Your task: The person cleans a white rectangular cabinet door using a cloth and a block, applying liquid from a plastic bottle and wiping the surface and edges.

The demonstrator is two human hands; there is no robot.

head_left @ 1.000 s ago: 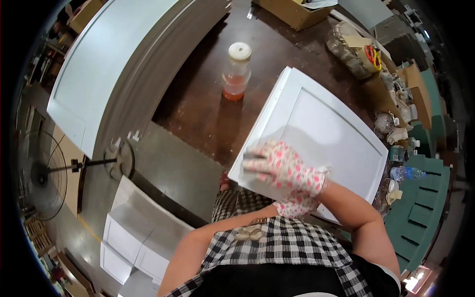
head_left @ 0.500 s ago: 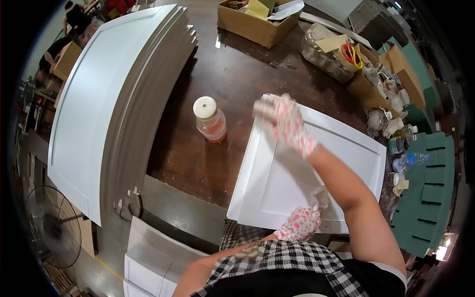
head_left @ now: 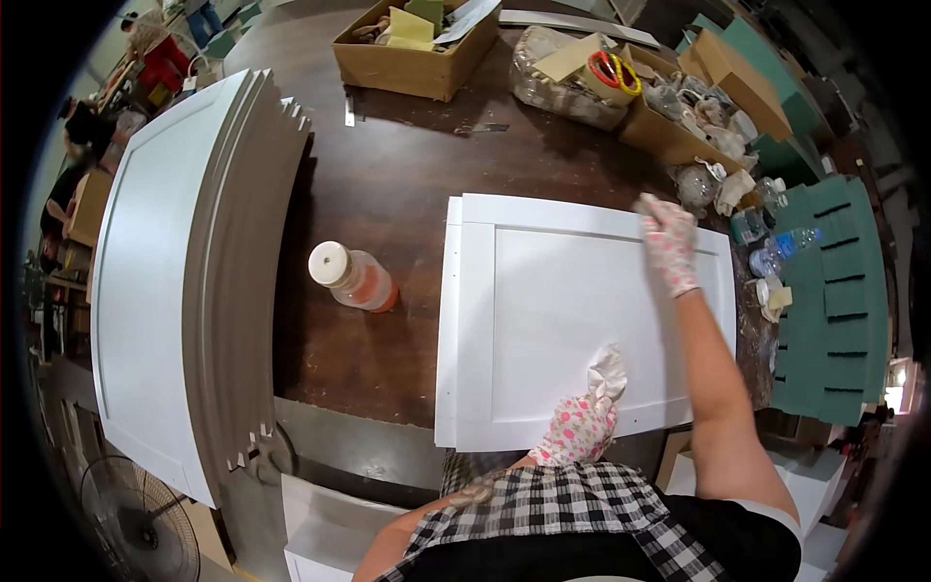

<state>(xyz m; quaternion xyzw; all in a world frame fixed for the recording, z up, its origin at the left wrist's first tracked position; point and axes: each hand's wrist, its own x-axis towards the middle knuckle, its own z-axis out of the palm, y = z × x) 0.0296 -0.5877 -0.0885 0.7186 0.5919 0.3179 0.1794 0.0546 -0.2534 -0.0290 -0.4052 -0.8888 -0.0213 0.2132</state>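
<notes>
A white cabinet door with a recessed middle lies on the brown table before me, atop another white panel that peeks out at its left. My left hand, in a pink-spotted white glove, is closed on a crumpled white cloth at the door's near edge. Toward the far right corner my right hand, gloved alike, rests at the door's far edge with its fingers bent together. Whether it holds anything is hidden. Left of the door stands a white-capped clear bottle of orange liquid.
A tall stack of white doors stands at the left, a fan below it. Cardboard boxes line the far side, with red and yellow tape rolls. Plastic bottles and green foam are at the right.
My right hand has moved from the door's far left corner rightward along its far edge. The cloth in my left hand shows more fully. The whole view has shifted and turned.
</notes>
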